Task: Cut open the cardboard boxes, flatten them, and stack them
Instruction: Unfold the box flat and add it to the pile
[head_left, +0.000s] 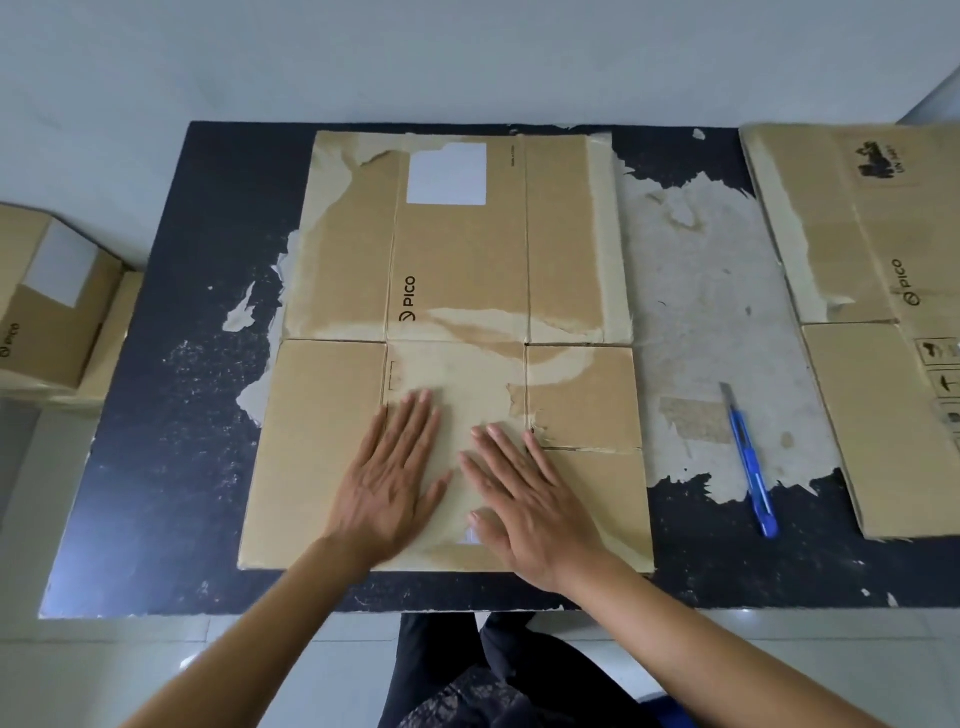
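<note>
Flattened box (457, 249): lying spread out at the middle of the bench (171, 415), printed side up. Left hand (392, 483) and right hand (519, 499): pressing palm-down, side by side, on its near middle panel, with fingers (415, 415) straight, slightly apart and clamping nothing. Blue utility knife (750, 462): lying on the bench right of the box, near it but apart. Closed boxes (52, 312): sitting beside the bench's left edge, one upon another. Second flattened box (872, 249): lying at the bench's right end, partly running out of view. White label (447, 174): showing on the middle box's far panel.
</note>
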